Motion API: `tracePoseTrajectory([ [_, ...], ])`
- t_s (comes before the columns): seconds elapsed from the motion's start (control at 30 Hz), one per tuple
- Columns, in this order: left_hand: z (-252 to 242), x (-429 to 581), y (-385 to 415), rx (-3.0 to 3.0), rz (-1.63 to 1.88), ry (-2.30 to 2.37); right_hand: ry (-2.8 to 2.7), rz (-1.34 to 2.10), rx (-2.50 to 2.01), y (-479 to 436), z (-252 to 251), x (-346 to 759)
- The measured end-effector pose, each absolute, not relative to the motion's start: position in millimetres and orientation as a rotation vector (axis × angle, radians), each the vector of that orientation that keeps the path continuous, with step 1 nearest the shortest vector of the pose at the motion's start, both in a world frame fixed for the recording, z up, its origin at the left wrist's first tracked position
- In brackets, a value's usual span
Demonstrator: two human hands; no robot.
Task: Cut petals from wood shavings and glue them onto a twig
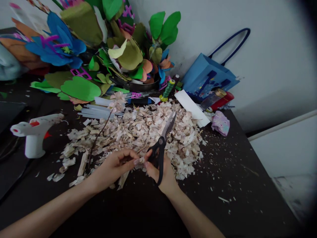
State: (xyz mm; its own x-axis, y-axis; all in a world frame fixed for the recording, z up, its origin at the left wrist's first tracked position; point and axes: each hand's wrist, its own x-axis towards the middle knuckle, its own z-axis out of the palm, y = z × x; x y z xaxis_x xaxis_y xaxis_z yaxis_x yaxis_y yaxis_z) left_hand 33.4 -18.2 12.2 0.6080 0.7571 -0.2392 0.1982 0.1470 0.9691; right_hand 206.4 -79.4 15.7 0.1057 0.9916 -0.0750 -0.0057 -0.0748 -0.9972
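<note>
Black-handled scissors (pixel 161 141) rest in my right hand (pixel 166 175), their blades pointing up and away over the pile. My left hand (pixel 116 167) pinches a small pale flake (pixel 141 161) between thumb and fingers. The right thumb and forefinger meet the same flake from the other side. Both hands are just in front of a broad heap of dry, papery cream flakes (pixel 138 129) on the dark table (pixel 223 198). A thin brown twig (pixel 99 134) with a pale petal cluster (pixel 118 101) at its top leans on the heap, left of the hands.
A white glue gun (pixel 34 135) stands at left, near clear glue sticks (pixel 99 111). Behind are felt-like leaves and flowers (pixel 81 87), a green thread spool (pixel 168 89) and a blue bag (pixel 208 77). A white strip (pixel 192 107) and a crumpled floral cloth (pixel 220 123) lie right.
</note>
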Motion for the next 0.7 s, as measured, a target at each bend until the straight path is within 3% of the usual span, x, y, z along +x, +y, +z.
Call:
tracePoseTrajectory([
  [0.5, 27, 27, -10, 1.540, 0.580, 0.912, -1.074, 1.188, -1.365, -87, 9, 207],
  [0.7, 29, 7, 15, 1.963, 0.674, 1.273, -1.123, 1.152, -1.371, -89, 11, 209],
])
